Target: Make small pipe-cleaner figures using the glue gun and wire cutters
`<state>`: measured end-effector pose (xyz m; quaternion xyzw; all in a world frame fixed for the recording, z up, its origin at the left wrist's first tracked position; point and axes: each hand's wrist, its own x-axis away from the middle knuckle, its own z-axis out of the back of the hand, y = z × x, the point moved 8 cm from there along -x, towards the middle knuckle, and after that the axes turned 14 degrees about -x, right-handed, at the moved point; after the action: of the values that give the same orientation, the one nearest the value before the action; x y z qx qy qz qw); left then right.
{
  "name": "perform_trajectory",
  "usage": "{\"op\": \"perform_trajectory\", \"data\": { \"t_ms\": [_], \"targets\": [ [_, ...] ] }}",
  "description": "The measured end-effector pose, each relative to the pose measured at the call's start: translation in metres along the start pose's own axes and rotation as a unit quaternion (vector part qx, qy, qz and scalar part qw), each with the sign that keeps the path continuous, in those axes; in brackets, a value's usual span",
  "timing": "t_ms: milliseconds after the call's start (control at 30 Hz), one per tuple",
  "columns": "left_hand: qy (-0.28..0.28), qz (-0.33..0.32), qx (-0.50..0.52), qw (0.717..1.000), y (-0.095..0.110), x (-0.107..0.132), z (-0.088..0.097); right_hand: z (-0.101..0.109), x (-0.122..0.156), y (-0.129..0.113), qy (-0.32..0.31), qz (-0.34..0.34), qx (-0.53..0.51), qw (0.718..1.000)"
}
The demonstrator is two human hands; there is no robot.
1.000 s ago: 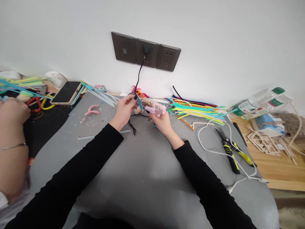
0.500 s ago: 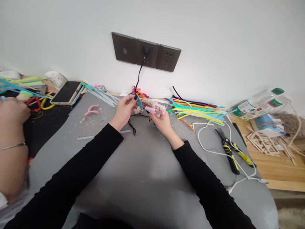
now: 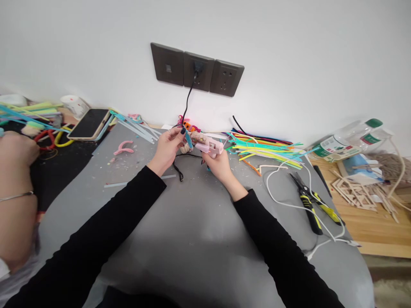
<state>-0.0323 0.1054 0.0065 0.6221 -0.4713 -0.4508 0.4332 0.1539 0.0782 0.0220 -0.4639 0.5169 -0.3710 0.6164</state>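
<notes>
In the head view my right hand [image 3: 218,166] is wrapped round a pink hot glue gun [image 3: 214,146], its rear end pointing right. My left hand [image 3: 167,147] pinches a short blue fuzzy piece [image 3: 188,138], probably pipe cleaner, close to the front of the gun. Whether the nozzle touches the blue piece I cannot tell. A black cord [image 3: 186,105] drops from the wall socket behind my hands. Below my left hand, pale glue sticks [image 3: 116,185] lie on the grey mat [image 3: 199,222]. A pink bent pipe cleaner [image 3: 123,148] rests farther left.
Colourful pipe cleaners [image 3: 266,149] are piled behind my right hand. Yellow-black pliers [image 3: 310,201] lie at right, crossed by a white cable [image 3: 272,196]. Plastic bottles [image 3: 340,143] and wooden sticks [image 3: 353,190] stand beyond. At left are a phone [image 3: 90,123] and another person's hand [image 3: 17,149].
Both my hands stay almost where they were, with the glue gun and the blue piece held in nearly the same pose. The other person's hand at left has shifted very slightly.
</notes>
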Motion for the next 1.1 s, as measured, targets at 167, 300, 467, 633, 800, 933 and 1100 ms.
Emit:
{"op": "perform_trajectory", "data": {
  "t_ms": [167,300,467,633,800,933,1100],
  "targets": [
    [0.002,-0.003,0.004,1.000,-0.0003,-0.0006,0.0005,0.0002,0.0001,-0.0001,0.003,-0.005,0.007,1.000],
    [0.001,-0.005,0.001,1.000,0.0003,-0.0005,0.0001,0.0005,0.0004,-0.0015,0.005,-0.005,0.006,1.000],
    [0.002,-0.003,0.009,1.000,0.0009,-0.0001,-0.0003,0.0015,0.0007,-0.0012,0.010,-0.009,0.005,1.000],
    [0.009,0.006,0.008,1.000,0.0016,0.0007,0.0000,0.0006,0.0007,-0.0024,0.004,-0.003,0.006,1.000],
    [0.009,0.002,0.011,1.000,0.0048,0.0018,-0.0012,0.0017,0.0011,-0.0003,0.007,-0.009,0.012,1.000],
    [0.006,0.000,0.009,1.000,0.0062,0.0023,-0.0014,0.0018,0.0011,-0.0004,0.008,-0.012,0.013,1.000],
    [0.012,-0.008,0.021,1.000,0.0085,0.0015,-0.0002,0.0005,0.0010,-0.0037,0.003,-0.001,0.005,1.000]
  ]
}}
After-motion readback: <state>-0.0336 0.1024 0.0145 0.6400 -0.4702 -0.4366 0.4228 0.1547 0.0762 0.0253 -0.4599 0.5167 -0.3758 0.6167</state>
